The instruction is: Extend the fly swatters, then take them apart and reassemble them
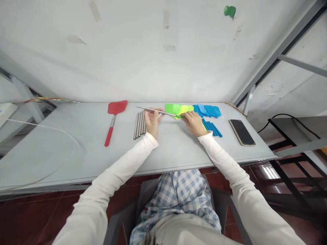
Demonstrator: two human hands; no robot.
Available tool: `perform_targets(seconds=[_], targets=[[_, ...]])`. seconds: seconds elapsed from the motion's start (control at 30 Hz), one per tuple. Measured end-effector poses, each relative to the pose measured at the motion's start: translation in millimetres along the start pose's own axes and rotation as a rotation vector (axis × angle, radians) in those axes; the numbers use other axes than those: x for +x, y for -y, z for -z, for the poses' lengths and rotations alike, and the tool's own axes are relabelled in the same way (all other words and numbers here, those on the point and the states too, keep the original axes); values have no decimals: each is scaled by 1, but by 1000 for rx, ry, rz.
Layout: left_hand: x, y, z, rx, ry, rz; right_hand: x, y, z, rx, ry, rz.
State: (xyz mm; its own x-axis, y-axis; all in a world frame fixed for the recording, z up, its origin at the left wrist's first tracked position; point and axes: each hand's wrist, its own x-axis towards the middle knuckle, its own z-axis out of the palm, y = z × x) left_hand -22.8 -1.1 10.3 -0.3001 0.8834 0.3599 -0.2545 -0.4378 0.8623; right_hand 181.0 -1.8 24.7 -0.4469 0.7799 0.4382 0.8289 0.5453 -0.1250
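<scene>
My left hand is closed around a thin metal rod, which slants across in front of me above the table. At the rod's right end is a green handle sleeve, and my right hand grips it. Beside my left hand lie several metal tubes in a row. Green and yellow fly swatter heads lie behind my hands, with blue swatter heads to their right. Several blue handle sleeves rest by my right hand, which partly covers a yellow piece.
A red fly swatter with a metal shaft lies on the grey table at the left. Toward the right edge rests a phone. A white wall rises behind the table, and a thin white cable curves over its left side.
</scene>
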Motion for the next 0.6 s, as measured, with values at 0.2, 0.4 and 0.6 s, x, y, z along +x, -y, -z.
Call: perform_targets(seconds=[0.2, 0.4, 0.6], targets=[[-9, -6, -3, -30, 54, -3, -1, -4, -5, 56, 4, 42], [-7, -8, 0, -129, 48, -23, -1, -8, -14, 67, -42, 86], [-6, -3, -2, -143, 72, 48, 0, -4, -9, 78, -163, 85]])
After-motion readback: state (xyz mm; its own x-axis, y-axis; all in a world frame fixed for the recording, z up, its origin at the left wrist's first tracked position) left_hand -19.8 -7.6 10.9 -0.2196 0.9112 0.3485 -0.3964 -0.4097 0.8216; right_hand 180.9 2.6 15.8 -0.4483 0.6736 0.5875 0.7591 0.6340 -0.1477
